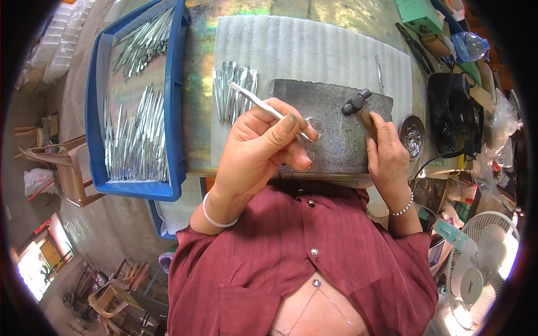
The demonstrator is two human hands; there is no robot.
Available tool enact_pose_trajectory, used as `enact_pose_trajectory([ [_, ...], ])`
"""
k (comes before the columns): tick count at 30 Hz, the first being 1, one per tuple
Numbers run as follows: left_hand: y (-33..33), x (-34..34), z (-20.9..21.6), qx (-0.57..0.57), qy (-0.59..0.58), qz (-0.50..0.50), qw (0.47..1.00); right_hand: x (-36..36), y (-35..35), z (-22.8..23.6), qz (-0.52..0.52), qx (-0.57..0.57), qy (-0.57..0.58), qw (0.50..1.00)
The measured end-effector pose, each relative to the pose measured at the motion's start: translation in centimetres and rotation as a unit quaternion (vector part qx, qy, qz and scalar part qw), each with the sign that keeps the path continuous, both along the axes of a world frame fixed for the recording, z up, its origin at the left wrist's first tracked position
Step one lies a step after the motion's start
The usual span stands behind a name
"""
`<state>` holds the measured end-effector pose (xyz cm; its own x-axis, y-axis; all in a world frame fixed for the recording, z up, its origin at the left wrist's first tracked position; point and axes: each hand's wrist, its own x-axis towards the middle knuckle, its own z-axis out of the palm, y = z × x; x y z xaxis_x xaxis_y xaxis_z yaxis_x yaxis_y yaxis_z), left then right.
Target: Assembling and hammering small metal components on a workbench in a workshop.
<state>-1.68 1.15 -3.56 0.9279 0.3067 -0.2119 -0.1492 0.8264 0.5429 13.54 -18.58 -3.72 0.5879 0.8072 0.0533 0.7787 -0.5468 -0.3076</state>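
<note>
My left hand (246, 143) is raised over the near left part of a dark flat block (302, 95). Pinched between its thumb and fingers is a slim silvery metal strip (255, 99), slanting up to the left. My right hand (389, 154) rests at the block's right edge, its fingers closed around the wooden handle of a small hammer (354, 105). The black hammer head lies over the block's right half. Just left of the block, a bunch of similar metal strips (221, 92) lies on a white foam sheet (291, 45).
A blue tray (178, 112) at the left holds two heaps of metal strips. One strip (379, 73) lies alone beyond the block. To the right are a round dish of small shiny pieces (412, 137), a black device with a cable (448, 106), a plastic bottle (471, 46) and a fan (476, 269).
</note>
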Motion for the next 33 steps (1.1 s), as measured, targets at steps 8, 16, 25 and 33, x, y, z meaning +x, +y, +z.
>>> enact_pose_trajectory([
  [8, -0.2, 0.5, -0.4, 0.055, 0.041, 0.005, 0.998, 4.3, 1.5, 0.9, 0.042, 0.071, 0.097, 0.992],
  [16, -1.7, 0.4, 1.4, 0.199, 0.118, -0.036, 0.972, 16.3, 4.8, -6.7, -0.029, 0.041, -0.009, 0.999],
  [25, -3.1, 0.0, 2.1, 0.35, 0.125, 0.077, 0.925, 16.8, 6.8, -6.3, -0.09, -0.061, 0.004, 0.994],
  [33, -2.9, -0.4, 1.2, 0.396, 0.112, 0.008, 0.912, 13.5, 2.9, 0.8, -0.016, 0.183, -0.078, 0.98],
])
